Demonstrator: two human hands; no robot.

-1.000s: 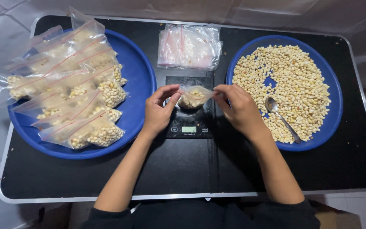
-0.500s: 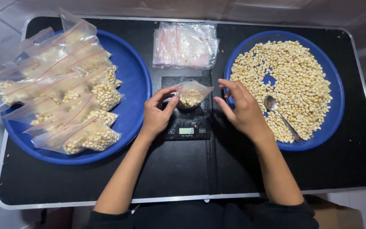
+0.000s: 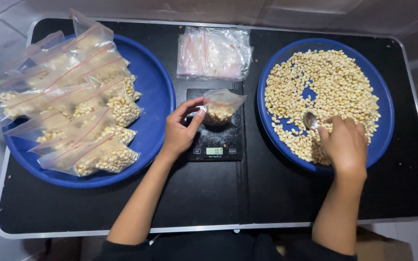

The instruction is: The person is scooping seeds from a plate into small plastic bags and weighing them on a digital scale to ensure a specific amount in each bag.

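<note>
left hand [image 3: 180, 133] pinches bag [image 3: 218, 108] upright on scale [image 3: 215, 140]; right hand [image 3: 344, 145] grips spoon [image 3: 310, 121] in tray [image 3: 267, 77], just right of bag

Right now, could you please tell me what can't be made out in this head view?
- Spoon handle: hidden under the right hand, so its grip cannot be seen.
- Scale platform: mostly covered by the small bag of beans that the left hand steadies.
- Filled bags on the left plate: the outermost run past the left edge.
- Empty bags: too stacked to count.
</note>
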